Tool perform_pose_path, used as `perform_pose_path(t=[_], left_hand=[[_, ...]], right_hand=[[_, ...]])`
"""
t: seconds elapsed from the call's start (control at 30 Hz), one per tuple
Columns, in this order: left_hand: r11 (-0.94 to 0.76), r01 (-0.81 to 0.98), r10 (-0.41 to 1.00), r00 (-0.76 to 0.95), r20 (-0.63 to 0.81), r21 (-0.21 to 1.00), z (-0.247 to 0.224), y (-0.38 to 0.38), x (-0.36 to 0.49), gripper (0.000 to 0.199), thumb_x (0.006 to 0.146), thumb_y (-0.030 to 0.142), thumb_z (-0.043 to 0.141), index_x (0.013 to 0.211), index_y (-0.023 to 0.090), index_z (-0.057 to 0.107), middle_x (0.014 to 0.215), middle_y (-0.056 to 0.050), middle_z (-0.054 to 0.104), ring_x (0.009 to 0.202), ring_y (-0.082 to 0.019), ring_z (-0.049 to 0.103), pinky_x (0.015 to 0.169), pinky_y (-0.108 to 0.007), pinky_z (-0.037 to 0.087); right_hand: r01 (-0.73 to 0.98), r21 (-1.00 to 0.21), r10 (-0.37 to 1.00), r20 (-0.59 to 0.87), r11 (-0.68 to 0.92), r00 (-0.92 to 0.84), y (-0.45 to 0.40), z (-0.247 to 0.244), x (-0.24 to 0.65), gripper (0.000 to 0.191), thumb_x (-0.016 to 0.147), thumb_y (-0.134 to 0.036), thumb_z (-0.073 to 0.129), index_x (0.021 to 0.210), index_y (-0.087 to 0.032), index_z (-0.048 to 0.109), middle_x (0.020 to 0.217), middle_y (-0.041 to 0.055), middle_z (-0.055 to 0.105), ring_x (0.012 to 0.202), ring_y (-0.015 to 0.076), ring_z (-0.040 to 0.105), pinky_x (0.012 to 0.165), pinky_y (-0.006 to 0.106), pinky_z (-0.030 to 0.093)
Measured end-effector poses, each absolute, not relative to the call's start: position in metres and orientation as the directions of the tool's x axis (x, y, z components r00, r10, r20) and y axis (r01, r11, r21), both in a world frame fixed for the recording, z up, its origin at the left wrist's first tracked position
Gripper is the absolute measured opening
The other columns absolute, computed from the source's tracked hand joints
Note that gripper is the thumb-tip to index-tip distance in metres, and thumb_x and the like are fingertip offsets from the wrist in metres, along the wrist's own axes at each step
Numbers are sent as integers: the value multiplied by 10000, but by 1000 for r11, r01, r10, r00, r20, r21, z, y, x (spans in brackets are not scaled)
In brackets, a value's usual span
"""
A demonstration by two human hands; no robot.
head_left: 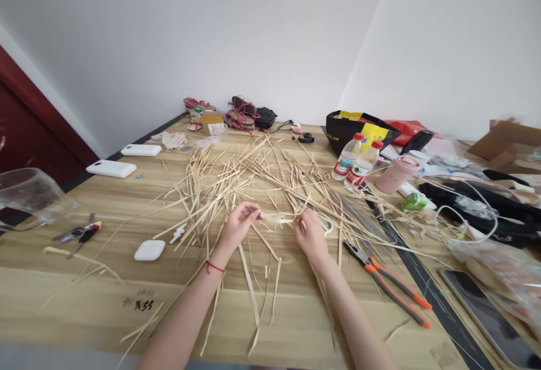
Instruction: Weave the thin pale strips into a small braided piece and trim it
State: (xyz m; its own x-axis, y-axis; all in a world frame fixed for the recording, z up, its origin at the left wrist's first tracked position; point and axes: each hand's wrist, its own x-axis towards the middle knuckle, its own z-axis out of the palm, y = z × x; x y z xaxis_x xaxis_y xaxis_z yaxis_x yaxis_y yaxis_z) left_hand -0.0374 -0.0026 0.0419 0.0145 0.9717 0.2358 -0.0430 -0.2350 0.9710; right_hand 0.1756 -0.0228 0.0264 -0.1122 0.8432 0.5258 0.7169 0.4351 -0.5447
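Observation:
Between my two hands stretches a small pale bundle of woven straw strips [276,218], held just above the table. My left hand [242,222] pinches its left end between thumb and fingertips. At the other end, the fingers of my right hand [310,233] are closed on the strips, and one strip sticks up past them. Loose straw strips [211,190] lie in a wide tangle beyond and around both hands. White-handled scissors [327,224], partly hidden, rest by my right hand. Nearer on the right lie pliers [386,282] with orange and grey handles.
On the left are a white case [149,250], keys [80,233], white power banks [111,168] and a clear plastic container [31,195]. Two water bottles [349,156], a pink cup [397,173], a black bag [344,128] and a phone [490,313] stand or lie on the right.

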Motion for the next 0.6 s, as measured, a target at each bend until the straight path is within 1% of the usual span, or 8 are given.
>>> perform_pose_path(t=[0.1,0.17,0.27,0.37,0.43,0.5,0.53,0.6], left_hand=[[-269,-9,963,29,269,963,49,-4,-43,215,726,329,645,833,148,599,813,-54,677,741,-164,652,730,-307,529],[-285,-8,957,51,285,958,51,-3,-46,211,741,329,631,845,148,602,851,-66,683,775,-172,653,757,-319,525],[-285,3,958,46,285,959,51,-3,-47,205,750,329,620,842,147,603,866,-69,686,784,-174,656,771,-324,522],[-271,35,963,14,271,962,50,-2,-47,201,738,325,634,827,147,607,837,-58,681,752,-167,658,747,-310,527],[-269,50,963,6,269,962,49,-1,-48,209,735,332,637,831,149,609,830,-53,677,744,-165,658,736,-304,529],[-276,46,961,1,276,960,47,0,-48,218,739,342,631,842,151,607,826,-52,674,745,-165,658,737,-304,530],[-279,35,960,-6,280,960,46,0,-47,221,742,345,628,846,151,604,821,-52,674,743,-165,658,738,-305,530],[-279,1,960,-18,279,960,44,1,-46,222,744,342,628,851,150,599,810,-50,674,734,-163,659,739,-306,531]], right_hand=[[556,-561,786,359,613,-504,-47,34,140,200,749,-56,428,824,-189,558,831,36,579,826,165,543,776,284,426],[532,-519,722,285,669,-631,-63,33,115,164,765,-145,499,914,-183,556,900,48,590,840,172,547,770,283,429],[701,-334,775,208,630,-597,-79,24,86,330,746,-340,594,1006,-145,540,952,108,585,906,255,529,785,364,422],[866,-185,885,103,465,-453,-78,15,78,123,807,-190,494,886,-124,562,894,131,596,850,252,552,746,359,417],[922,-168,937,75,348,-340,-70,13,86,125,806,-111,457,868,-118,565,874,140,607,835,245,565,743,351,409],[931,-249,963,66,268,-260,-58,11,101,126,812,-99,451,851,-122,567,861,138,620,818,227,576,732,330,406],[900,-358,968,61,248,-243,-51,11,111,109,820,-130,463,833,-133,571,842,121,627,791,211,580,715,310,406],[712,-675,973,42,196,-228,-37,9,133,116,832,-226,493,798,-158,581,757,57,631,700,166,576,652,264,409]])
